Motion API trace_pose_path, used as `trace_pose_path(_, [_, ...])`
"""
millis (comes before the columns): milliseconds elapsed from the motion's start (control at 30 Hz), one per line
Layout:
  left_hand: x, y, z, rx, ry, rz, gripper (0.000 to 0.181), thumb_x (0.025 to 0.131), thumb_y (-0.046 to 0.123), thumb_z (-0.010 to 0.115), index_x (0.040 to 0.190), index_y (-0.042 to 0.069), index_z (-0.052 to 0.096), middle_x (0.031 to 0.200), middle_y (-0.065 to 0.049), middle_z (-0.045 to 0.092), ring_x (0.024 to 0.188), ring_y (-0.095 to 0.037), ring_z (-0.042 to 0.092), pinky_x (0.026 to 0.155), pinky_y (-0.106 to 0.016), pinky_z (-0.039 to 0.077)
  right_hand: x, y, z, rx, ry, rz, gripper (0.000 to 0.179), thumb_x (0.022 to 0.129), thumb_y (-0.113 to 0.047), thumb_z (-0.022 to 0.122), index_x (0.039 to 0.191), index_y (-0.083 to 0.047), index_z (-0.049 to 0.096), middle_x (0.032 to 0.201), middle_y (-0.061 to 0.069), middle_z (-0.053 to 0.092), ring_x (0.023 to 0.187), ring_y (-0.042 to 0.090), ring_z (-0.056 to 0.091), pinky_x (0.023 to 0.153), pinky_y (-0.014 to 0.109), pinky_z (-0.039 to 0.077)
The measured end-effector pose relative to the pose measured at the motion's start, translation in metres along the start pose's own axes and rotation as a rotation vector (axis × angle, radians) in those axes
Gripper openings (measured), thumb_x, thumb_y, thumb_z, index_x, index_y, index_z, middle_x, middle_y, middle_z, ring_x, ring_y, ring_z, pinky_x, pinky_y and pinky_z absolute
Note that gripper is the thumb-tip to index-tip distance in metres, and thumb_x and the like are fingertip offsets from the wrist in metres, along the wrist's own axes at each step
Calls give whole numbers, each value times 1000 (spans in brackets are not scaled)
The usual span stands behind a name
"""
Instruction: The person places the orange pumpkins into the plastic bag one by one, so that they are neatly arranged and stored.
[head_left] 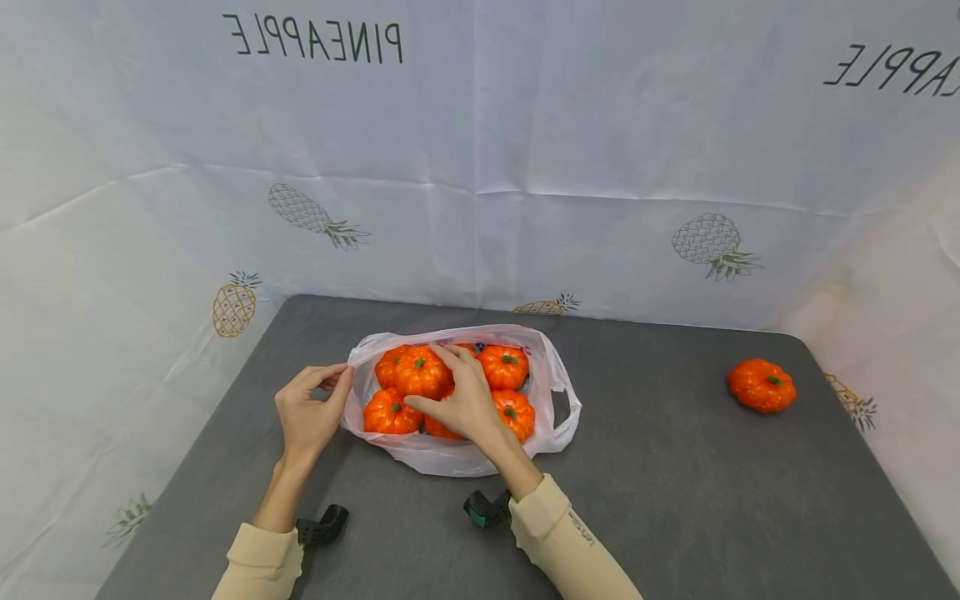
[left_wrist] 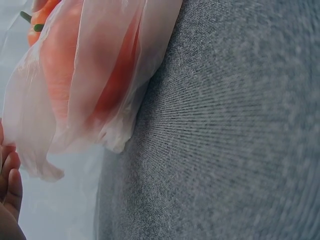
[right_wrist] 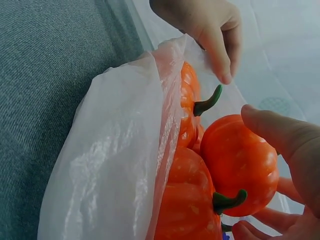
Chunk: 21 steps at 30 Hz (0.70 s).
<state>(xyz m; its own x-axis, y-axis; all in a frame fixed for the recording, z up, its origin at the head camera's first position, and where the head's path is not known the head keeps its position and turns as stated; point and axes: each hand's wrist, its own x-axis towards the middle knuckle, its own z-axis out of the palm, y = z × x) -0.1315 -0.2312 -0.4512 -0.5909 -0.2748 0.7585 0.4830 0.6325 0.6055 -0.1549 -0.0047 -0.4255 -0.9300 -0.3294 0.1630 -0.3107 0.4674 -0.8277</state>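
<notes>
A white plastic bag point(head_left: 450, 461) stands with its mouth spread wide, holding several small orange pumpkins with green stems. My right hand point(head_left: 465, 400) reaches into the mouth, thumb and fingers curved around one pumpkin point(head_left: 422, 372) on top of the others. The right wrist view shows that pumpkin point(right_wrist: 239, 165) between thumb and fingers, above a neighbouring pumpkin point(right_wrist: 185, 200). At the bag's left rim, my left hand point(head_left: 309, 408) pinches the plastic between thumb and fingers. Through the thin bag point(left_wrist: 100, 75) in the left wrist view, orange shapes show.
Another orange pumpkin point(head_left: 761, 385) lies toward the right side of the dark grey table point(head_left: 660, 467). A bag handle point(head_left: 567, 417) loops out on the right. White cloth point(head_left: 480, 242) printed with pineapples hangs behind and at both sides.
</notes>
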Motion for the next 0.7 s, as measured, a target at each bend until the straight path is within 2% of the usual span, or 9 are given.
trace_pose_path(233, [1,4,0,-8,3,2,8,73,-18,78,79,-12,75,67,-24,67,64,-3,56,70,-5,44,-1,2,-6,23,24,-33,75,82,-33,86,146,-9,56,148,15,52,137,35,49,115,57,43])
trace_pose_path(367, [-1,-6,1,-4,3,-2,9,74,-16,79,79,-10,76,68,-22,68,65,-2,56,69,-5,44,-2,5,-11,51,45,-47,72,82,-31,86,144,-9,57,147,13,54,136,33,50,115,56,43])
trace_pose_path(500, [-3,-15,0,-5,-8,-10,9,75,-12,81,80,-6,78,69,-19,70,67,3,56,70,-5,45,-3,10,-15,70,81,-97,68,82,-27,86,141,-7,60,142,14,58,133,33,54,113,56,44])
trace_pose_path(700, [-4,-19,-2,-13,-39,-30,5,79,-8,80,83,-6,78,71,-19,70,71,11,55,71,-4,45,-6,17,-28,73,134,-148,63,82,-26,86,137,-8,63,139,12,62,131,31,57,112,55,45])
